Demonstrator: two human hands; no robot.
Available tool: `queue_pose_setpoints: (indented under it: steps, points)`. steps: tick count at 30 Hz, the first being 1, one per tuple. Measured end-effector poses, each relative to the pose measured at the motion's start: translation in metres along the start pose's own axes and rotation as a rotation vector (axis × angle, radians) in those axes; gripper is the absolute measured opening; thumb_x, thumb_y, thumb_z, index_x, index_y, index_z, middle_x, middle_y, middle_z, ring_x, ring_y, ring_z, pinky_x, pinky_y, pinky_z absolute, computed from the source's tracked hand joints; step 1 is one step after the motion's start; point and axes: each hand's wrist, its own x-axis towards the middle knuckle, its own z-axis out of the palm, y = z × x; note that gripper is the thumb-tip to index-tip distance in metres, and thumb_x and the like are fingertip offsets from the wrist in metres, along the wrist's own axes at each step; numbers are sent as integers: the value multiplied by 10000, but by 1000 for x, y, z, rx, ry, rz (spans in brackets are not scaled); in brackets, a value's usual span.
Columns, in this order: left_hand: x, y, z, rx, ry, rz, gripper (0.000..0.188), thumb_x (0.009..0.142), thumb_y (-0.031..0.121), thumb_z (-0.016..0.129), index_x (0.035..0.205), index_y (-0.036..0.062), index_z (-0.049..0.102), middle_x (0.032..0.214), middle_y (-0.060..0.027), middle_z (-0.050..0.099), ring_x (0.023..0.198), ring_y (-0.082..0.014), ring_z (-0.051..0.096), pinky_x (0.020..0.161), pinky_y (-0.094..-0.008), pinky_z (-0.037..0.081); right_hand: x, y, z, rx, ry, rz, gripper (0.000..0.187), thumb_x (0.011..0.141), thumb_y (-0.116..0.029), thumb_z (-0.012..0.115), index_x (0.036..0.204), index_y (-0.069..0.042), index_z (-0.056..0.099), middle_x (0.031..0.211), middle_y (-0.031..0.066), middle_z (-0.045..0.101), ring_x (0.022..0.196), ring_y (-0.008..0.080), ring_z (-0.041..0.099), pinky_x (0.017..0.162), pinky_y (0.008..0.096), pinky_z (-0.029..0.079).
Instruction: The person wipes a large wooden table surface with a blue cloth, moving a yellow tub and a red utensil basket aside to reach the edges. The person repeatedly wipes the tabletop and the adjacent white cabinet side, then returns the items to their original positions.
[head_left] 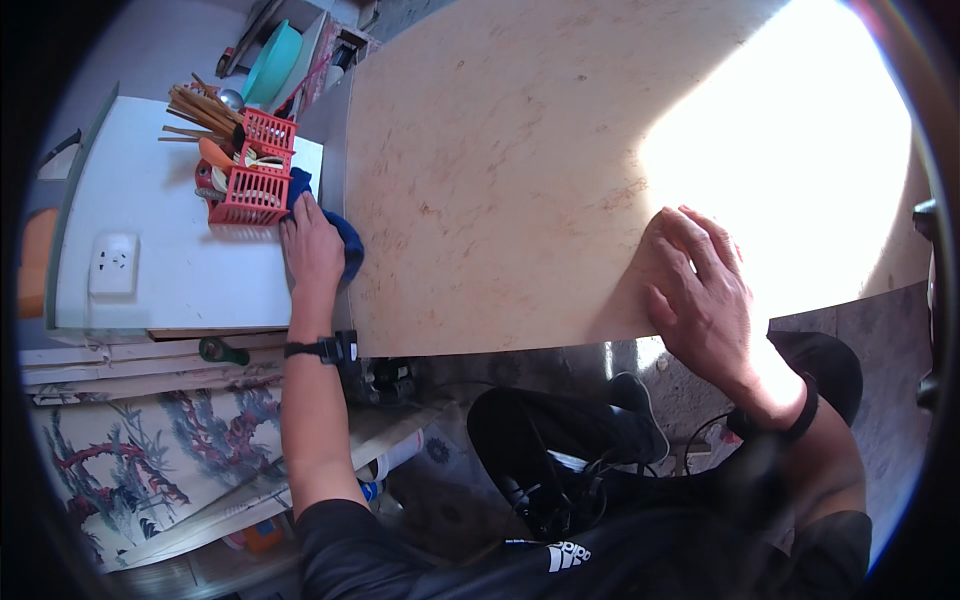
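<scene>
One blue cloth [351, 246] under left fingers [311, 213]

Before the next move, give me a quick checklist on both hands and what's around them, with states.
1. Left hand on the dark blue fabric cloth: ok.
2. Cloth firmly gripped: cannot tell; the hand hides it.
3. Red slatted plastic basket visibly clear of the cloth: not ok; no gap shows.
4. White square socket box clear of left hand: ok.
5. Right hand free of objects: ok, none visible.
6. Tan mottled tabletop evenly lit: not ok; glare at right.
</scene>
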Motion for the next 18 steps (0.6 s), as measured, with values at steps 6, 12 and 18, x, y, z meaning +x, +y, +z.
queue_pose_setpoints:
  steps: [6,12,18]
  points:
    - [51,0,21,-27,-96,-29,684,912,27,611,1548,-53,374,1539,-198,457,1299,-434,553,1159,-482,401,1,0,1,1,-16,9,588,778,-102,768,1324,38,603,1443,220,532,1370,417,502,1121,545,456]
    - [125,3,51,-32,-113,-26,703,910,44,618,1564,-23,370,1571,-181,447,1329,-423,547,1189,-502,360,3,4,-1,5,-10,-13,590,757,-122,767,1300,51,613,1438,234,532,1357,425,510,1089,542,480]
    - [116,1,51,-27,-58,-21,635,955,109,574,1547,-30,393,1567,-187,450,1326,-417,550,1172,-511,375,2,5,-1,40,-24,-1,598,750,-116,772,1304,43,611,1431,219,528,1346,414,507,1069,535,487]
